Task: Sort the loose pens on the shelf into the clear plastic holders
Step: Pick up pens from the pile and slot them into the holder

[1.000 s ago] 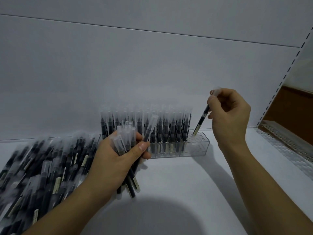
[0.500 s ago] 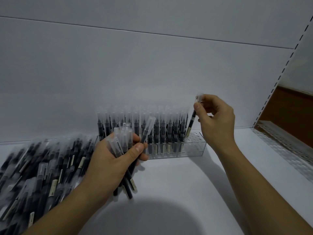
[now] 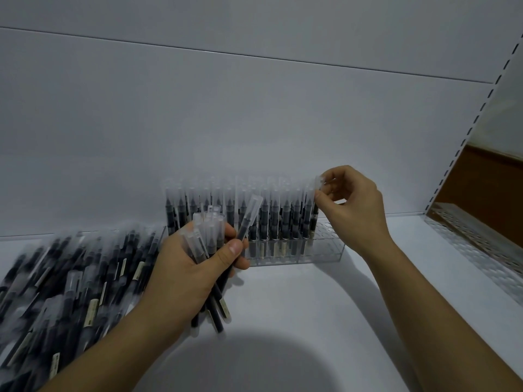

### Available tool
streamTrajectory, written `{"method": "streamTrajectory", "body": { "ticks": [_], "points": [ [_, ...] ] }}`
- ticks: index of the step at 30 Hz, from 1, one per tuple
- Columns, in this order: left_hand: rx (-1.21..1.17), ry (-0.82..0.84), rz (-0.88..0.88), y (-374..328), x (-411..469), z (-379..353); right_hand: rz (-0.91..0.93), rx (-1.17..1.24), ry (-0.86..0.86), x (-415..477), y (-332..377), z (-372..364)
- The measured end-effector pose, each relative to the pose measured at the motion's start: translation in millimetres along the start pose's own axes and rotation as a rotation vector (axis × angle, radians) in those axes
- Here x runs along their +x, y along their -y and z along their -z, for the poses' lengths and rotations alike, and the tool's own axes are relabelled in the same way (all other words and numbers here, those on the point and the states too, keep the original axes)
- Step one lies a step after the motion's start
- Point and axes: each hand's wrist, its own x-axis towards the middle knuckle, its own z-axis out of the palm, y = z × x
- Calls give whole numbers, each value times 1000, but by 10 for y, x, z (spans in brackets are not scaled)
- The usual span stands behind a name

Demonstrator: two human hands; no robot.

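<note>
Pinching the frosted cap of a black pen (image 3: 315,206), the right hand (image 3: 349,207) stands it in the clear plastic holder (image 3: 325,251); the left hand (image 3: 192,267) grips a bundle of black pens (image 3: 210,250) beside the loose pile (image 3: 70,287).

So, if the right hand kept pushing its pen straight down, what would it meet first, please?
Most likely the clear holder: the right hand pinches the pen by its cap, apparently above or already entering a hole beside the filled rows; depth is unclear.
</note>
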Motion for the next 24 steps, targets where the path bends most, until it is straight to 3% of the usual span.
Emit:
{"method": "streamTrajectory", "body": {
  "ticks": [16,21,24],
  "points": [
    [-10,7,5,22,5,10,-88,-64,40,-23,41,4],
    [-29,1,3,34,9,6,147,50,-150,-90,168,20],
    [-39,2,9,30,13,1,262,139,-156,-153,270,-12]
  ]
}}
